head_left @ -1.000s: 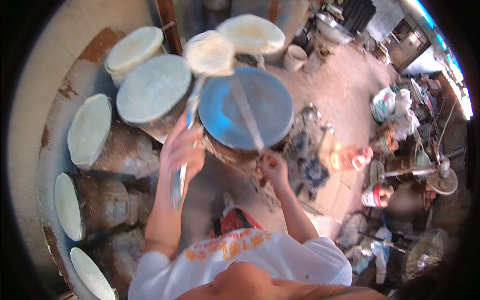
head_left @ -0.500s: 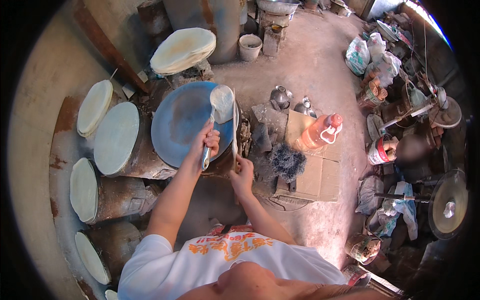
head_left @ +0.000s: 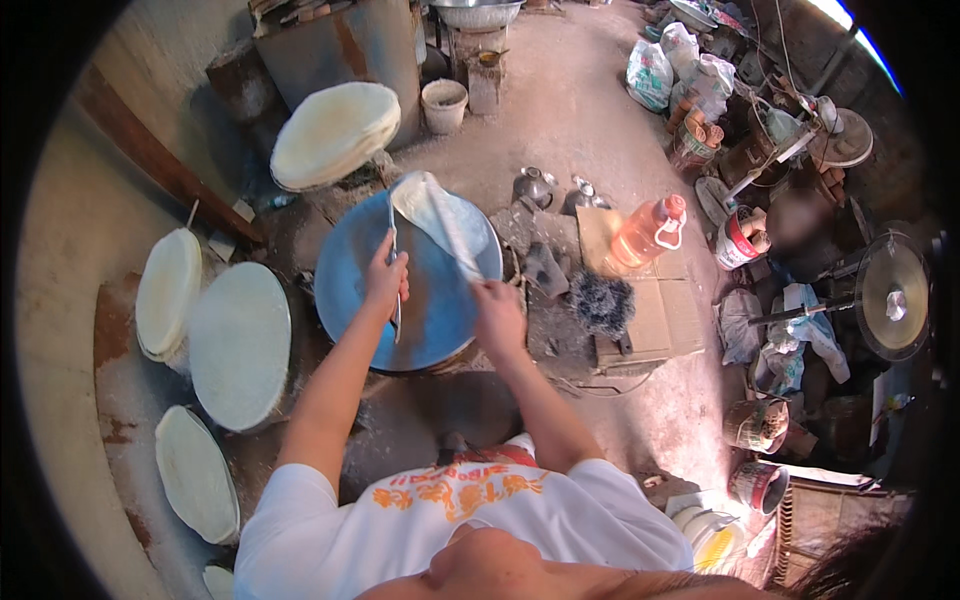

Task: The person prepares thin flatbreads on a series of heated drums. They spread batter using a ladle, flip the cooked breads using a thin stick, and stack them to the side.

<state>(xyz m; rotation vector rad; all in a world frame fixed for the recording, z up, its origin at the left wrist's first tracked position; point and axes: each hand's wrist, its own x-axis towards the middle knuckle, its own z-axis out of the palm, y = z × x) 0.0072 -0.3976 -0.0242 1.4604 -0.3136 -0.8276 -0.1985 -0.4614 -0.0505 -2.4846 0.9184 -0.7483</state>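
Note:
A round blue-grey griddle (head_left: pixel 345 262) lies in front of me, with pale batter (head_left: pixel 472 222) on its far right part. My left hand (head_left: pixel 385 280) is closed around the handle of a ladle (head_left: pixel 397 322), which is turned edge-on above the griddle. In my right hand (head_left: pixel 498 315), blurred by motion, is a long thin batter spreader (head_left: pixel 452 232) that slants up and left across the batter. Whether the ladle still holds batter is hidden. Stacked pale flatbreads (head_left: pixel 335 135) lie beyond the griddle, and another round pale sheet (head_left: pixel 240 345) rests to its left.
On cardboard (head_left: pixel 660 325) to the right stand a red plastic bottle (head_left: pixel 645 235) and a dark bristly brush (head_left: pixel 602 305). Metal kettles (head_left: pixel 534 187) sit behind them. Buckets (head_left: pixel 742 238) and bags line the right side; a white bucket (head_left: pixel 444 106) stands farther back.
The ladle has turned edge-on and shifted left. Batter now lies on the griddle, and my right hand's spreader has swung from upright to slanting over it. The view has shifted.

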